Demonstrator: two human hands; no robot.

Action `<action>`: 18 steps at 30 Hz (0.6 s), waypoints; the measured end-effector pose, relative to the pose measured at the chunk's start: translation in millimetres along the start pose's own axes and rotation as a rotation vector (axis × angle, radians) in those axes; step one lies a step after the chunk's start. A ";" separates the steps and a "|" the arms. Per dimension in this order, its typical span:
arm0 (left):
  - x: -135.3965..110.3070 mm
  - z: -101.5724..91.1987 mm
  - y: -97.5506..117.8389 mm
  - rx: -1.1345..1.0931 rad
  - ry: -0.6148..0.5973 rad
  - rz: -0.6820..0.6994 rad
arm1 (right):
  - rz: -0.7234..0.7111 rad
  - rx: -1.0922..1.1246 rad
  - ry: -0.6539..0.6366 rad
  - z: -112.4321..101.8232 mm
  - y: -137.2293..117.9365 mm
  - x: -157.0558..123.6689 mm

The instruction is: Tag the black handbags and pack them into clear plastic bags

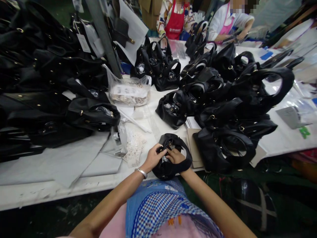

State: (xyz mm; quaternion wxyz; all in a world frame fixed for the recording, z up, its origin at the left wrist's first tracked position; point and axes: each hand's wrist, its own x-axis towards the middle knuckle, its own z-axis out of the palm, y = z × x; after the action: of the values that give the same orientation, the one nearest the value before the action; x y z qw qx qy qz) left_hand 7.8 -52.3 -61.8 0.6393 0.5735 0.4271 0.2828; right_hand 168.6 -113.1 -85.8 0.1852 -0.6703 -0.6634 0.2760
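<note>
A small black handbag (pixel 164 172) sits at the table's front edge, close to my body, its opening facing up. My left hand (pixel 154 158) grips the left rim of the opening, thumb and fingers closed on it. Through the handle loop reaches my right hand (pixel 176 156), its fingers bent down at the bag's mouth near the left thumb. Whatever those right fingertips hold, if anything, is hidden. Some clear plastic shows inside the bag between the hands.
Many black handbags (pixel 170 109) crowd the white table (pixel 151 124) ahead and to the right, with more piled at left. A plastic bag of small parts (pixel 130 92) lies ahead. Grey sheets (pixel 59 162) cover the left front. A metal post (pixel 104 36) rises behind. Co-workers stand across the table.
</note>
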 end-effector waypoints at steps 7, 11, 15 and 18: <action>4.9 1.6 -13.2 0.061 -0.107 -0.018 | -0.046 0.036 -0.067 7.5 -10.2 33.2; 4.5 2.1 -8.2 0.143 -0.065 -0.018 | -0.067 0.127 0.037 -5.4 1.4 3.5; -2.0 -11.2 -2.9 0.133 -0.061 -0.017 | 0.152 0.289 0.402 -6.5 7.8 -52.9; -4.3 -20.9 -9.8 0.161 0.093 0.016 | 0.360 0.387 0.419 15.4 3.4 -77.8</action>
State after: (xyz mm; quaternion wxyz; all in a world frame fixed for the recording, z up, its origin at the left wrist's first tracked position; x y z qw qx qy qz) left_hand -13.7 -47.5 -69.9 0.5684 0.6126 0.4732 0.2788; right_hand 164.3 -192.3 -90.2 0.3896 -0.7714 -0.4172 0.2813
